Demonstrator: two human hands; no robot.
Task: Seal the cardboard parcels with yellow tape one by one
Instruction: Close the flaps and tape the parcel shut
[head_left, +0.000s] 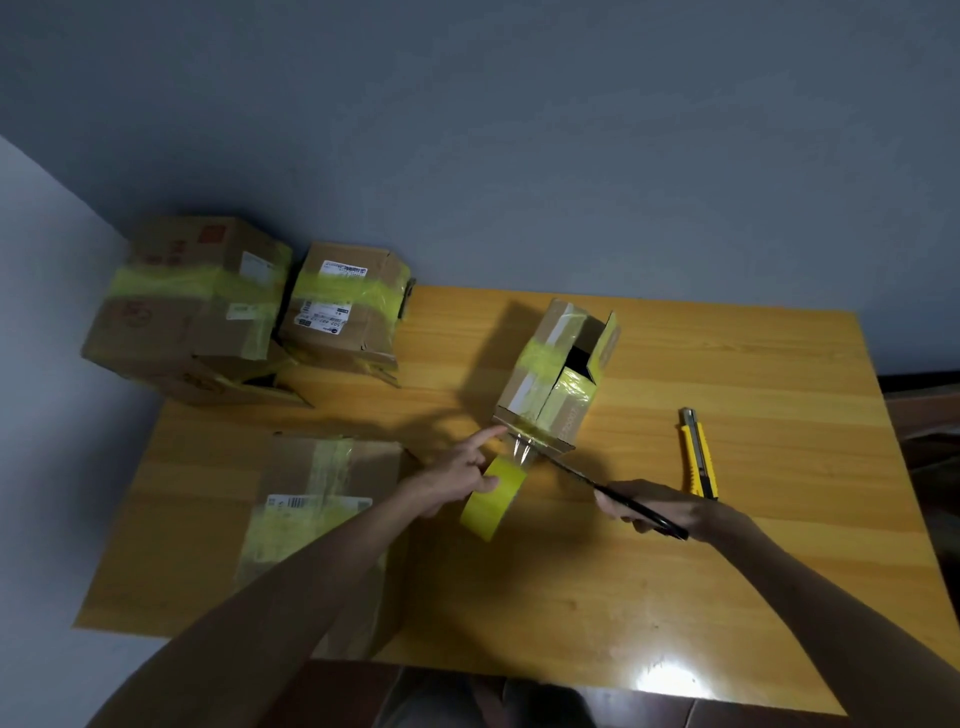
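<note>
Left grip grasps one tape roll, right grip one pair of scissors, beside one small parcel.

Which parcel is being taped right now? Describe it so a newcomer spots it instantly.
On the wooden table, look near its middle. The small parcel there stands apart from the other parcels at the left, and tape stretches from it to the yellow roll in the left hand.

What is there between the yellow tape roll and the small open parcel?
In the head view, a short strip of tape runs from the tape roll to the parcel; the scissors in the right hand point at it.
</note>
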